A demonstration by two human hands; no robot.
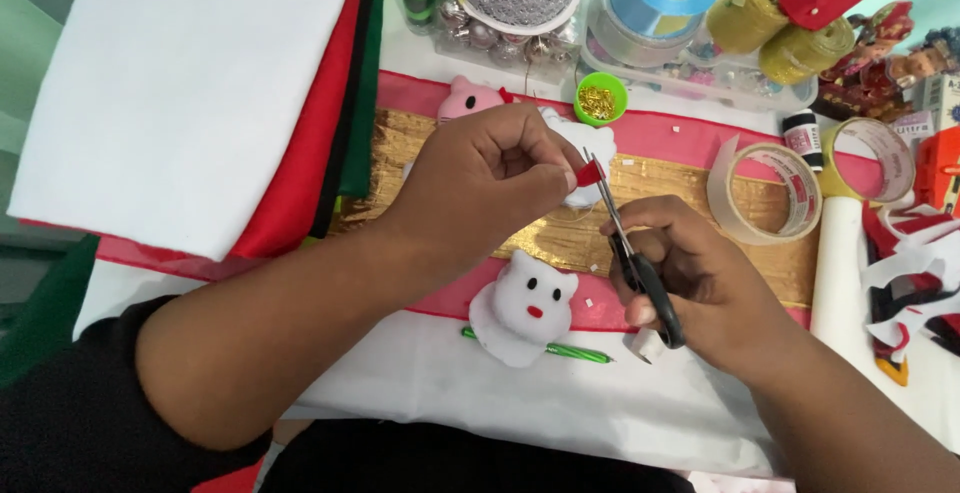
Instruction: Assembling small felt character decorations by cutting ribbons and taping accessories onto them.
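Scissors (635, 253) in your right hand (700, 288) are trimming the red scrap (587, 174) pinched in your left hand (490, 178), above the white bear face (525, 303); keep cuts small.

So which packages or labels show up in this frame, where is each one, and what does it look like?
Thread spool label: right of centre, round white end sticker with red printing, on a black spool.
Box: far right edge, pale carton, partly cut off.
Tape roll core: right of the scissors, clear roll, red-and-white printed inner liner.
No screens or signs in view.
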